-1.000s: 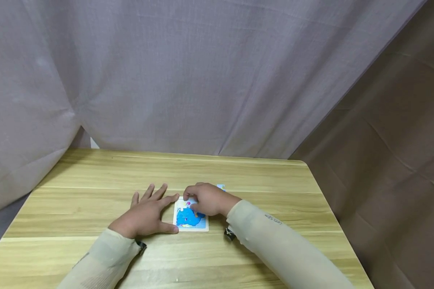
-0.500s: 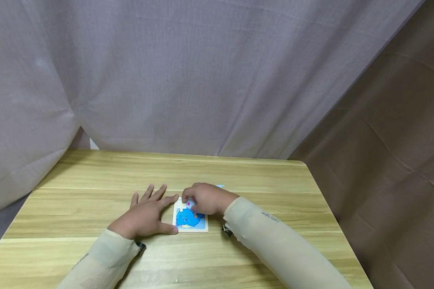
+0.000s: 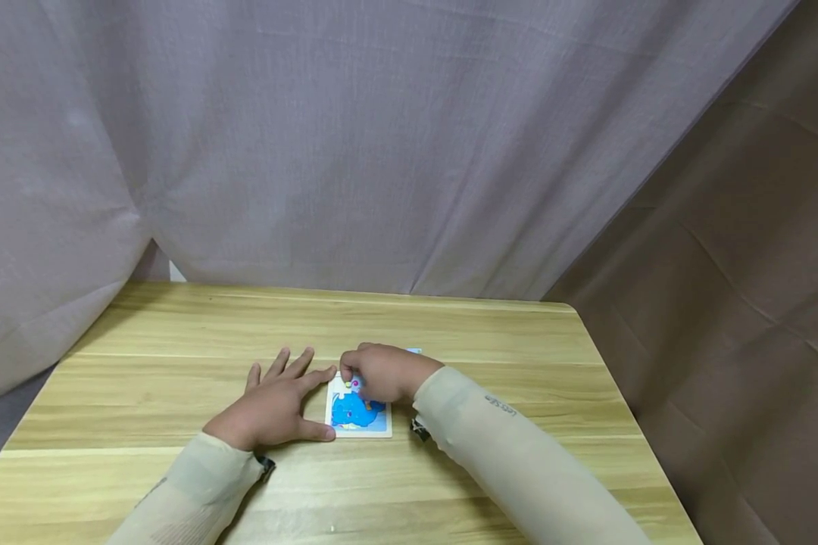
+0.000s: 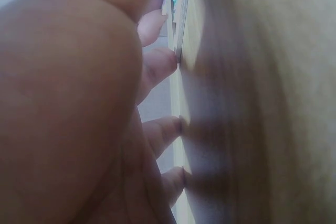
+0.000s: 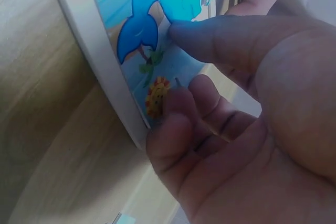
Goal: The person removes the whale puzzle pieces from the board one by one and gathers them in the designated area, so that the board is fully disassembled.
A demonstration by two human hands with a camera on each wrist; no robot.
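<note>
A small white-framed jigsaw puzzle [image 3: 361, 434] with a blue whale-like picture lies flat on the table. My left hand [image 3: 273, 409] spreads its fingers at the puzzle's left side, with thumb and index finger touching the frame's corners. Over the upper part, my right hand [image 3: 385, 373] has curled fingers and pinches a puzzle piece [image 3: 354, 384] bearing a pink swirl, between thumb and index finger. The right wrist view shows the thumb on the puzzle surface and the other fingers close to a yellow-red flower [image 5: 156, 97]. How firmly the piece sits is hidden.
Another light blue puzzle piece [image 3: 414, 350] lies behind the right hand, mostly covered. The wooden table [image 3: 518, 363] ends at a grey curtain [image 3: 354, 151] at the back, and a brown cloth [image 3: 736, 265] hangs on the right.
My right hand and forearm have shifted slightly left over the puzzle, covering more of the loose piece behind. The left hand stays in place.
</note>
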